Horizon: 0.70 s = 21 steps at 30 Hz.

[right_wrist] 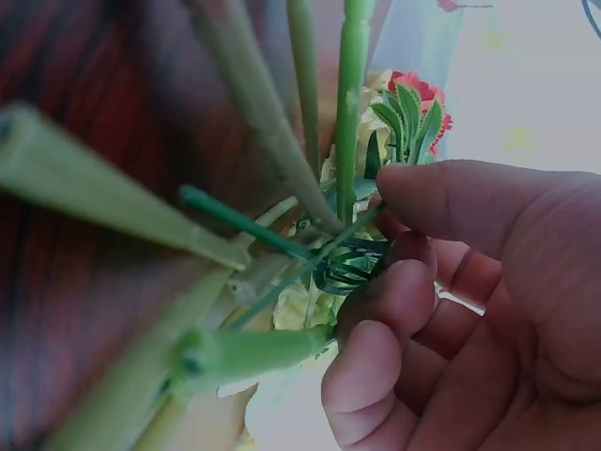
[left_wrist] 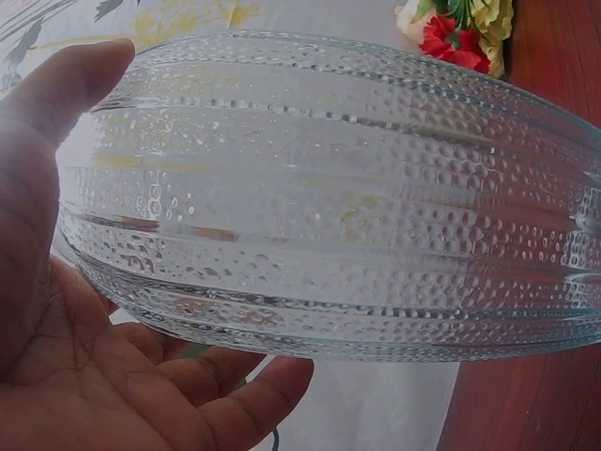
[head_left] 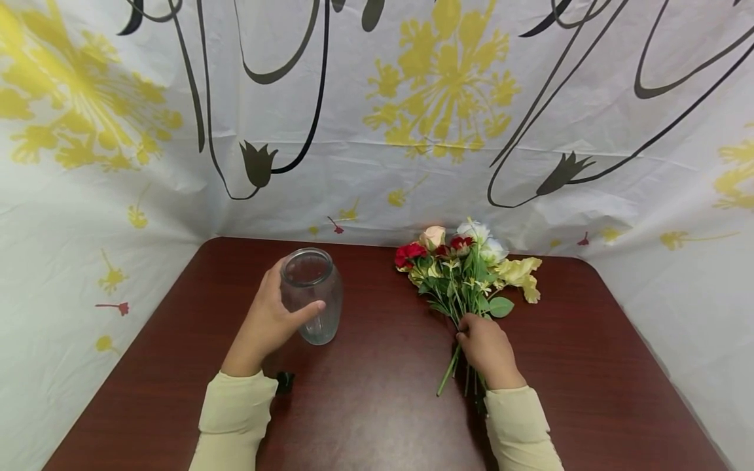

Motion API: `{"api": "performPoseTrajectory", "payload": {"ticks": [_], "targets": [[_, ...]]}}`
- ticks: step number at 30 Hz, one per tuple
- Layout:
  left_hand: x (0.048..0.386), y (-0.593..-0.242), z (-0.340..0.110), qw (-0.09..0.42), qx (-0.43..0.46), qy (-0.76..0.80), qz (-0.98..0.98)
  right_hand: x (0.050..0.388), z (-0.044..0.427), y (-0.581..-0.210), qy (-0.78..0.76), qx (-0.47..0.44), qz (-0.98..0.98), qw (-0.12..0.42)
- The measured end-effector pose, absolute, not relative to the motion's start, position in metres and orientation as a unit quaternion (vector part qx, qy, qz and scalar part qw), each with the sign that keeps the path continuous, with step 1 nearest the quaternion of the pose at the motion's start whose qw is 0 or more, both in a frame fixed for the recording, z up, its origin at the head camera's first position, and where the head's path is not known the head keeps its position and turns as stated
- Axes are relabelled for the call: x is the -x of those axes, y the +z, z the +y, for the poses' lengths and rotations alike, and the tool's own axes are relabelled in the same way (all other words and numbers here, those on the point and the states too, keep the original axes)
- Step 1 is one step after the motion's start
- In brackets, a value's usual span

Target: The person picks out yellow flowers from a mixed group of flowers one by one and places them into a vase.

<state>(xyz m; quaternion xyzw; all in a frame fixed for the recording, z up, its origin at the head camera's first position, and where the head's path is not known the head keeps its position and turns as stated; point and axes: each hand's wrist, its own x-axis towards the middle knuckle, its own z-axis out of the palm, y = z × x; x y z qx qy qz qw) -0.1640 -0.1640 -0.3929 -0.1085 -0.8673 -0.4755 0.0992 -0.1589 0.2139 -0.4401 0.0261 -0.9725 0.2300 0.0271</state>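
White fabric (head_left: 353, 173) printed with yellow sprays and dark stems hangs behind and beside a reddish-brown table (head_left: 377, 373), whose near edge is cut off. One clear glass vase (head_left: 327, 294) stands left of centre, apart from one bunch of flowers (head_left: 462, 281) at the right, its heads near the back edge.

The left hand (head_left: 268, 320) is curved round the vase, thumb on one side and fingers on the other; from the head view most of those fingers are hidden, and the left wrist view cuts off both ends of the glass. How firmly it grips, I cannot tell. The right hand (head_left: 487, 347) is closed on the stems (head_left: 449, 371) in a pinch of thumb and curled fingers. Cut ends nearest the right wrist camera are blurred, and the stems overlap too much for a sure count.

Among the blooms I count one peach rose (head_left: 433, 237), two red flowers (head_left: 409, 254) and two white ones (head_left: 473, 230); the yellow petals (head_left: 521, 271) run together. Two pale sleeves (head_left: 235, 412) leave the picture at the bottom. One small dark object (head_left: 285, 382) beside the left cuff is hard to make out.
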Motion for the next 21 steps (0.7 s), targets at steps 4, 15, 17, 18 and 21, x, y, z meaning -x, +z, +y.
{"api": "performPoseTrajectory", "payload": {"ticks": [4,15,17,18,21], "targets": [[0.164,-0.393,-0.164,0.098,0.110,-0.476,-0.867,0.158,0.215,-0.437,0.245,-0.029,-0.969,0.025],[0.163,-0.392,-0.164,0.094,0.107,-0.477,-0.868,0.158,0.215,-0.429,0.279,-0.015,-0.960,0.006],[0.163,-0.392,-0.164,0.093,0.107,-0.476,-0.868,0.158,0.215,-0.427,0.285,-0.013,-0.958,0.005],[0.163,-0.392,-0.164,0.093,0.107,-0.477,-0.868,0.157,0.214,-0.426,0.288,-0.012,-0.958,0.005],[0.164,-0.394,-0.165,0.095,0.108,-0.477,-0.867,0.156,0.214,-0.423,0.295,-0.016,-0.955,0.007]]}}
